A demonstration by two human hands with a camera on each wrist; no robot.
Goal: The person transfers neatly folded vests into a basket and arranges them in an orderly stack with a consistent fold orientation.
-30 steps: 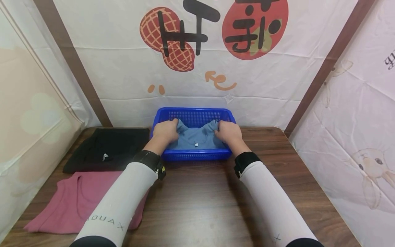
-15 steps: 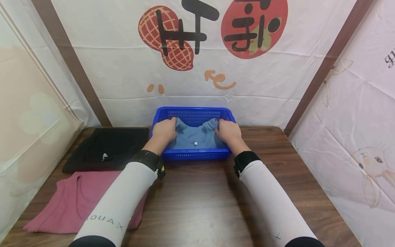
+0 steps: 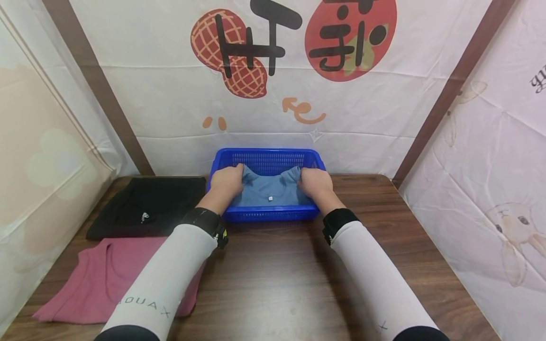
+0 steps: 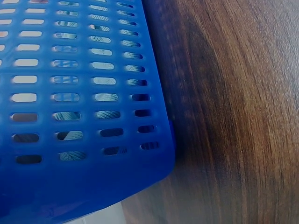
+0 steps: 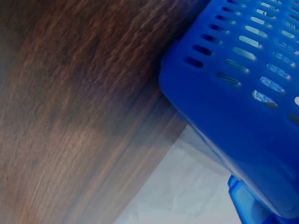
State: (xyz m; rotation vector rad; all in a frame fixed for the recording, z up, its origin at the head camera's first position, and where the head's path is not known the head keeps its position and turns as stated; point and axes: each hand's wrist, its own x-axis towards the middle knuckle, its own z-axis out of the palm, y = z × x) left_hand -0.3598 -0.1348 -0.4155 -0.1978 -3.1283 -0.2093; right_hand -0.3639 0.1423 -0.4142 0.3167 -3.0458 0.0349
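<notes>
In the head view a blue perforated plastic basket [image 3: 273, 214] stands at the back of the table. Inside it lies a blue-grey shirt [image 3: 271, 187], its neckline curving down in the middle and a small white label [image 3: 270, 199] below. My left hand [image 3: 227, 182] grips the shirt's left shoulder, and my right hand [image 3: 316, 183] grips the right one. Most of the fingers are hidden behind the hands and the cloth. Both wrist views show only the basket's slotted wall, as the left wrist's basket side [image 4: 56, 172] and the right wrist's basket corner [image 5: 219, 102] lie beside wood.
A folded black garment [image 3: 149, 203] lies left of the basket on the wooden table [image 3: 273, 279]. Nearer, a folded pink garment [image 3: 94, 284] is partly covered by my left forearm. A printed white fabric wall [image 3: 367, 113] rises behind the basket, with more fabric at both sides.
</notes>
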